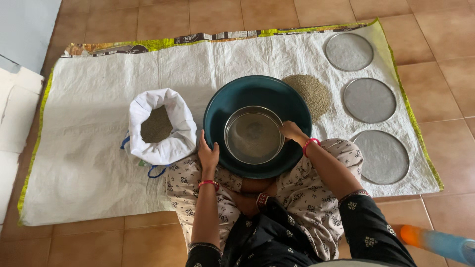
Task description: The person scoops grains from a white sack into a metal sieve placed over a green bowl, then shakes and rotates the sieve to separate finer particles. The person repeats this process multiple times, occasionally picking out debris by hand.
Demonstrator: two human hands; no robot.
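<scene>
A dark teal basin [232, 96] sits on the white mat in front of my crossed legs. Inside it rests a round steel sieve [254, 135] with fine grain on its mesh. My left hand [208, 152] grips the basin's near left rim. My right hand [292, 131] holds the sieve's right rim. Both wrists wear red bangles.
A white sack [161, 126] rolled open with greenish grain stands left of the basin. A loose grain pile [311, 91] lies at its far right. Three round mesh discs [368, 100] lie along the right side of the woven mat [89, 123]. Tiled floor surrounds it; an orange-and-blue object [435, 242] sits bottom right.
</scene>
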